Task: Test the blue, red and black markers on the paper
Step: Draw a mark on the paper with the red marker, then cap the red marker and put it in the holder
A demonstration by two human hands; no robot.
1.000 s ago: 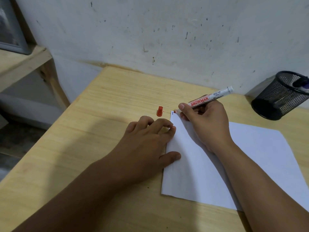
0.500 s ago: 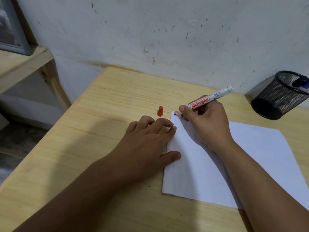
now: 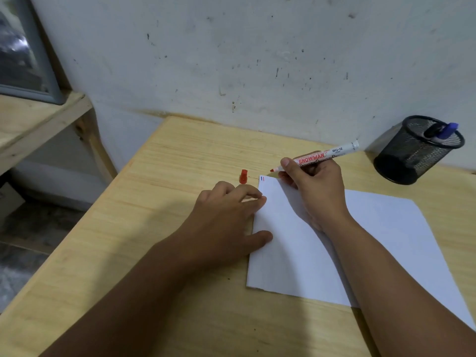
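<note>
The right hand (image 3: 313, 188) was clamped on the red marker (image 3: 320, 157), tip just above the paper's (image 3: 360, 228) corner beside two short strokes (image 3: 262, 179), the left hand (image 3: 226, 217) lay open, pinning the sheet; recapping looked wise, the cap (image 3: 243, 176) just left of that grip.

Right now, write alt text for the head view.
A right hand holds an uncapped red marker just above a white paper's corner, beside short blue and red strokes. The left hand steadies the paper's edge, near a red cap.
</note>
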